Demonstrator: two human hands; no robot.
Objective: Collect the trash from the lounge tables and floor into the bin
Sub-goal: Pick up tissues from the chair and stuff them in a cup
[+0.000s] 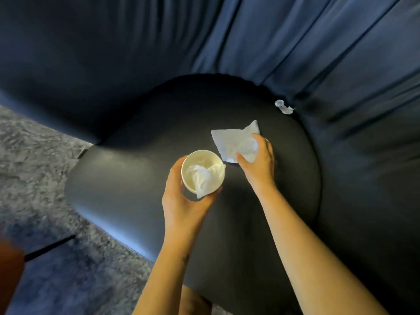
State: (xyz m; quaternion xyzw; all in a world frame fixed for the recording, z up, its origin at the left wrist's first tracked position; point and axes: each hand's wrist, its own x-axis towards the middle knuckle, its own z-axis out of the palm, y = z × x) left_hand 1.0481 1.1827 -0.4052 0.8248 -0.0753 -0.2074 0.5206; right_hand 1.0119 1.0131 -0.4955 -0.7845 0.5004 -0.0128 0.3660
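My left hand [181,201] grips a white paper cup [203,171] from below, held upright over the dark seat cushion [141,178]. A crumpled white tissue sits inside the cup and pokes over its rim. My right hand [256,162] pinches a flat white napkin [234,142] that lies on the seat, thumb and fingers closed on its near edge. A small crumpled wad of paper [283,106] rests farther back, at the seam between seat and backrest. No bin is in view.
The chair's dark blue pleated backrest [295,46] curves around the seat at the back and right. Grey carpet [41,178] lies to the left, with a thin dark chair leg [50,246] crossing it. A blurred reddish-brown object [9,269] is at the lower left edge.
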